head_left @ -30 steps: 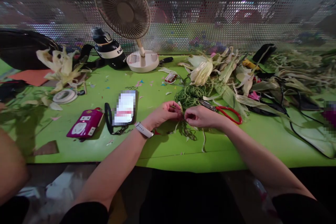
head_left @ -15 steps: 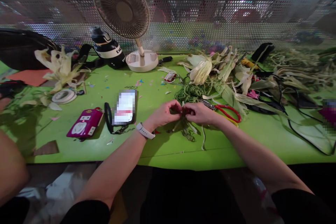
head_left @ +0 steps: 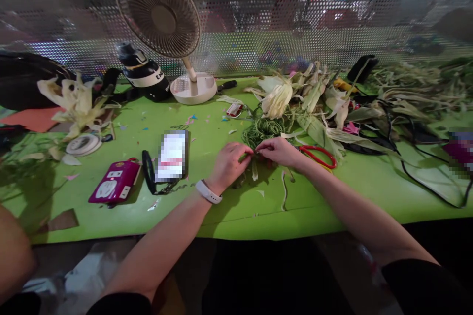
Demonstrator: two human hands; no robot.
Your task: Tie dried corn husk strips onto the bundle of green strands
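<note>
My left hand (head_left: pixel 229 162) and my right hand (head_left: pixel 280 151) meet fingertip to fingertip over the green table (head_left: pixel 229 211), both pinched on a small piece of corn husk and green string (head_left: pixel 254 163) that hangs between them. A white band is on my left wrist. A coil of green string (head_left: pixel 263 129) lies just beyond my hands. Red-handled scissors (head_left: pixel 318 155) lie right of my right hand. Thin husk strips (head_left: pixel 284 189) rest on the table under my hands.
A pile of corn husks (head_left: pixel 314 103) spreads across the back right with black cables (head_left: pixel 414 167). A desk fan (head_left: pixel 164 19), a black bottle (head_left: pixel 142 71), a phone (head_left: pixel 170 155), a magenta box (head_left: pixel 114 187) and a husk flower (head_left: pixel 76 101) stand left. Someone's arm (head_left: pixel 13 256) shows at far left.
Both hands have shifted a little away from me, toward the string coil, staying pinched together on the husk piece. The view has drifted, so everything sits slightly further left.
</note>
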